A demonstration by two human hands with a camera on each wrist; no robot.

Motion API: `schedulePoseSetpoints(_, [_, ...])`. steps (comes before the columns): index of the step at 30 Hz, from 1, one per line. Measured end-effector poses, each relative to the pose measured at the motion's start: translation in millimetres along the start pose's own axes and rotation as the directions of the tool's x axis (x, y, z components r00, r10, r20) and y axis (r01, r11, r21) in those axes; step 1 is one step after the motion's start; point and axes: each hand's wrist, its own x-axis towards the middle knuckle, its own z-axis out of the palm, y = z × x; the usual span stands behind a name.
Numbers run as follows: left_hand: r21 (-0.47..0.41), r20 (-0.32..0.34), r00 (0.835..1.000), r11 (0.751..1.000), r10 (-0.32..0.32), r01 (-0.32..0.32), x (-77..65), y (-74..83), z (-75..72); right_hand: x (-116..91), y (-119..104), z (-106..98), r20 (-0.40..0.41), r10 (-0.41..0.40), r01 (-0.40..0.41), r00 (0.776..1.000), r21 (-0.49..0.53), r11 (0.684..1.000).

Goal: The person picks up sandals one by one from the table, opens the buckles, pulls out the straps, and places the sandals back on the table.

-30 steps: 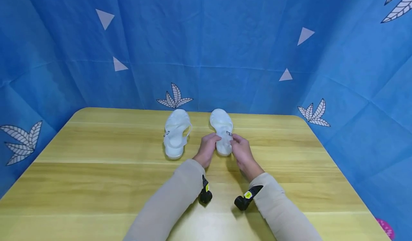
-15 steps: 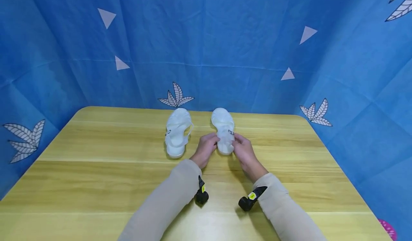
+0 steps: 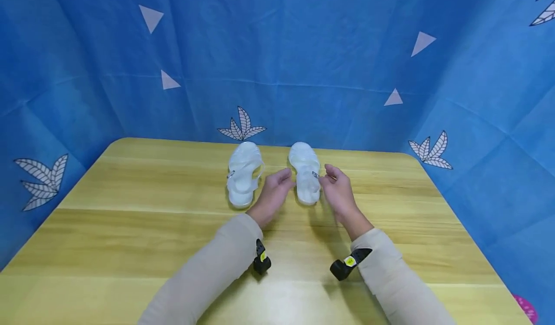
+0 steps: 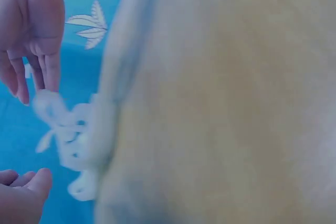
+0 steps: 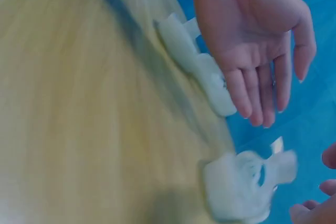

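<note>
From where I sit, a blue cloth (image 3: 338,35) printed with pale triangles and white leaf sprigs hangs behind and at both sides of a yellow wood-grain table (image 3: 143,248). On my head feed, two white strappy jelly sandals lie near the table's far edge, between its rounded far corners, wide ends toward that edge. The right sandal (image 3: 304,170) lies between the person's hands, with a small metal buckle (image 3: 315,174) on its right side. The left sandal (image 3: 240,182) lies beyond the left hand, one strap standing out in a loop on its right side.

I see the left hand (image 3: 272,191) just beside the right sandal's left side, fingers released and extended; my right wrist feed shows its palm and gripless fingers. The right hand (image 3: 340,190) sits by the buckle side, fingers likewise loose around nothing. I cannot tell whether either hand's fingertips touch the sandal. Beige sleeves (image 3: 208,272) reach in over the table's near edge, a black camera (image 3: 262,262) at each wrist.
</note>
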Motion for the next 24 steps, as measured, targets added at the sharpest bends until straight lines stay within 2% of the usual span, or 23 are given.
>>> schedulePoseSetpoints(4, [0.026,-0.065,0.993,0.995,0.101,-0.1,-0.2,22.5,-9.2,2.0,-16.7,2.7,0.019,-0.046,0.046,0.999,-0.018,0.999])
schedulePoseSetpoints(8, [0.031,-0.145,0.98,0.99,0.138,-0.134,0.4,38.7,-24.1,3.9,-28.9,10.3,0.053,-0.072,0.074,0.996,-0.047,0.996])
schedulePoseSetpoints(14, [0.046,-0.214,0.972,0.995,0.095,-0.087,1.7,47.4,-56.7,4.9,-40.6,30.1,0.13,-0.093,0.1,0.987,-0.048,0.994])
schedulePoseSetpoints(19, [0.121,-0.286,0.957,0.993,0.04,-0.006,2.1,46.8,-81.2,6.2,-44.0,47.0,0.174,-0.097,0.11,0.98,-0.068,0.992])
schedulePoseSetpoints(24, [0.179,-0.321,0.947,0.98,-0.03,0.092,1.2,40.7,-95.3,9.1,-41.7,61.3,0.208,-0.086,0.107,0.974,-0.093,0.99])
